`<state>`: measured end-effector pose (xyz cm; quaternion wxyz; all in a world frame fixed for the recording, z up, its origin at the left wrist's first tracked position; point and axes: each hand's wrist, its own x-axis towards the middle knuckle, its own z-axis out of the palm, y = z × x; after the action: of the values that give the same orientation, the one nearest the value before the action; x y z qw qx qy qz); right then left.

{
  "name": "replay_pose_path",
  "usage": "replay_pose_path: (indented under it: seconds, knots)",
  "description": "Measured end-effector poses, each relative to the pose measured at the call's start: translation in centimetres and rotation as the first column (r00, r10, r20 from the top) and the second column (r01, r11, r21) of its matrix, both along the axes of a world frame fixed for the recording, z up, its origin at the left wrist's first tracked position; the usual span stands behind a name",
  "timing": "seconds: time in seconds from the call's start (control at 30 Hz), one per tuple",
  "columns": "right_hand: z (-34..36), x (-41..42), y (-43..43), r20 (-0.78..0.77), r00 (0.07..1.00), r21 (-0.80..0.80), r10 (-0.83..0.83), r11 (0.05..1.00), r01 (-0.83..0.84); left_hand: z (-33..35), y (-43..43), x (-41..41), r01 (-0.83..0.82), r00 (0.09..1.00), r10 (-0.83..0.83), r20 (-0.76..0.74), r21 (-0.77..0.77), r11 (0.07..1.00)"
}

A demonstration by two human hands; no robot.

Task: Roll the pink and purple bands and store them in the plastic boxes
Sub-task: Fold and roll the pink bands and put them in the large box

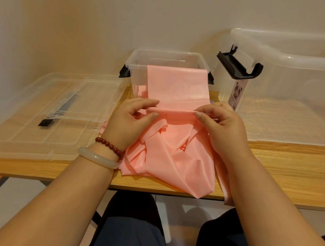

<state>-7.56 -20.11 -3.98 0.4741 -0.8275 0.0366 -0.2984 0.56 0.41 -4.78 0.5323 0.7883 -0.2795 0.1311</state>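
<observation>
A long pink band (pixel 176 86) hangs from the front rim of a small clear plastic box (pixel 140 61) with black latches. From there it runs down to the table and lies crumpled in a heap that spills over the front edge. My left hand (pixel 133 121) and my right hand (pixel 220 124) each pinch one end of a narrow fold or roll in the band, just in front of the box. No purple band is in view.
Two clear lids (pixel 45 107) lie on the wooden table (pixel 287 167) at the left, a black clip (pixel 44 123) beside them. A large clear box (pixel 292 77) with an open black latch (pixel 238 64) stands at the right. My knees are below the table edge.
</observation>
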Motion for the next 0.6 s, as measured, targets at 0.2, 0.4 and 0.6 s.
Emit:
replay_pose_path:
  seconds: [0.2, 0.4, 0.6]
  knots:
    - [0.0, 0.0, 0.0, -0.009, 0.999, 0.044, -0.042, 0.998, 0.042, 0.6, -0.2, -0.5, -0.026, 0.999, 0.027, 0.043, -0.033, 0.999]
    - [0.1, 0.0, 0.2, 0.0, 0.997, 0.118, -0.074, 0.99, 0.074, 1.3, -0.1, -0.5, -0.08, 0.996, 0.082, -0.047, 0.033, 0.996]
    - [0.0, 0.1, 0.1, -0.033, 0.996, 0.097, -0.087, 0.991, 0.09, 0.8, 0.2, -0.5, -0.059, 0.996, 0.062, -0.062, 0.052, 0.997]
